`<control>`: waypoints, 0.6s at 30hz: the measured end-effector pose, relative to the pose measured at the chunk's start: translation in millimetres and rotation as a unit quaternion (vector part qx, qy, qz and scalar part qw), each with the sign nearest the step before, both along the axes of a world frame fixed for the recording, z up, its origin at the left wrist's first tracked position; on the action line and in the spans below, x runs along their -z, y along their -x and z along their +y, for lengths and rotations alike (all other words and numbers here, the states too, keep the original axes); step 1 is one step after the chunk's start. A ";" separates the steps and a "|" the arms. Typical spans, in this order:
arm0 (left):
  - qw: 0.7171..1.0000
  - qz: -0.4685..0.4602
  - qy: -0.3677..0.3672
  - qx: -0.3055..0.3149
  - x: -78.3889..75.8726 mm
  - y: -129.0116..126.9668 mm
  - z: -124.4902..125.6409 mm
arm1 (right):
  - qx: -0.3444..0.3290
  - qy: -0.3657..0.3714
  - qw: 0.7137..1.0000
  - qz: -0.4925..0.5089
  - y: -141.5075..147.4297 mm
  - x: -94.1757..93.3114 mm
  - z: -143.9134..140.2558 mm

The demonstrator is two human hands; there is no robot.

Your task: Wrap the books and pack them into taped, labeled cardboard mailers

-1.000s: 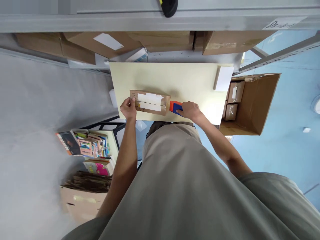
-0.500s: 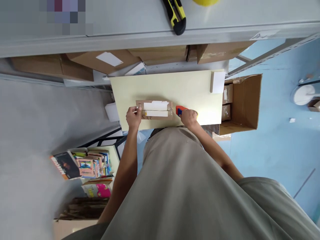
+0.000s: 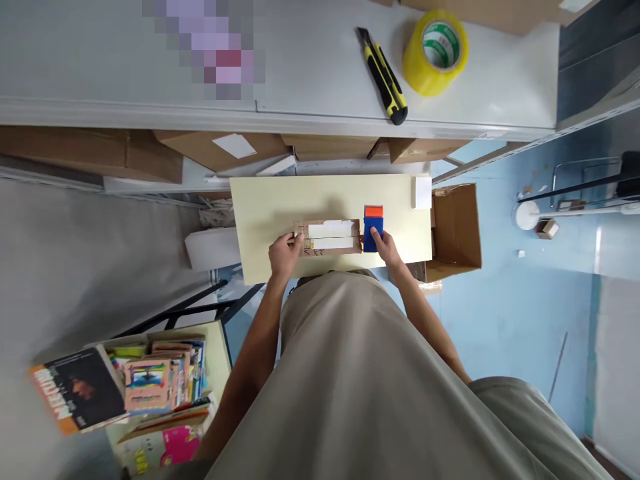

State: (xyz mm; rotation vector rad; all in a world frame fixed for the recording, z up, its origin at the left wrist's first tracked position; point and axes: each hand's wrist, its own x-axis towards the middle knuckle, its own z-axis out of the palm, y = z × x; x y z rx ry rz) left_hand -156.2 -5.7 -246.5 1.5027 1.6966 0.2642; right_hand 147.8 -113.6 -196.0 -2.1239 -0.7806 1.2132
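Observation:
A flat brown cardboard package [image 3: 331,251] with white labels and dark handwriting lies on a pale yellow board. At its left end, my left hand [image 3: 285,255] pinches the edge between thumb and fingers. My right hand [image 3: 387,248] grips a blue and orange tape dispenser [image 3: 373,230] at the package's right end, with the thumb across its blue side. A small brown patch shows between dispenser and package; whether the two touch I cannot tell. The right fingers under the dispenser are hidden.
The pale yellow board [image 3: 280,193] has a white pad [image 3: 422,193] at its far right. An open carton [image 3: 457,230] stands to the right. On the shelf ahead lie a utility knife [image 3: 384,79] and a yellow tape roll [image 3: 420,60]. Books [image 3: 147,385] sit at lower left.
My right hand has turned the tape dispenser so its blue broad side shows at the package's right end. My left hand still pinches the left end. The view has shifted, showing more shelf.

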 end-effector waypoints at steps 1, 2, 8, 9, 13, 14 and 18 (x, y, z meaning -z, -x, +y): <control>1.000 0.007 0.002 0.021 -1.5 2.3 1.7 | 0.036 -0.029 0.999 0.023 4.4 5.5 1.7; 0.999 0.013 0.002 0.039 -2.9 4.2 3.7 | 0.057 -0.046 0.997 0.037 7.7 9.7 3.8; 0.997 -0.027 -0.034 0.059 -6.5 10.3 19.9 | 0.090 -0.106 0.990 -0.012 13.8 7.3 19.1; 0.997 -0.048 -0.040 0.049 -5.4 10.9 21.2 | 0.095 -0.126 0.987 -0.029 14.2 5.3 20.4; 0.994 -0.111 -0.023 0.005 5.7 11.1 16.1 | 0.109 -0.151 0.981 -0.050 20.0 7.4 17.9; 0.993 -0.115 -0.013 -0.007 10.0 10.4 12.8 | 0.106 -0.139 0.984 -0.047 23.3 11.4 16.0; 0.994 -0.093 -0.006 -0.065 30.0 5.9 0.8 | 0.084 -0.085 0.993 -0.008 39.8 36.8 9.5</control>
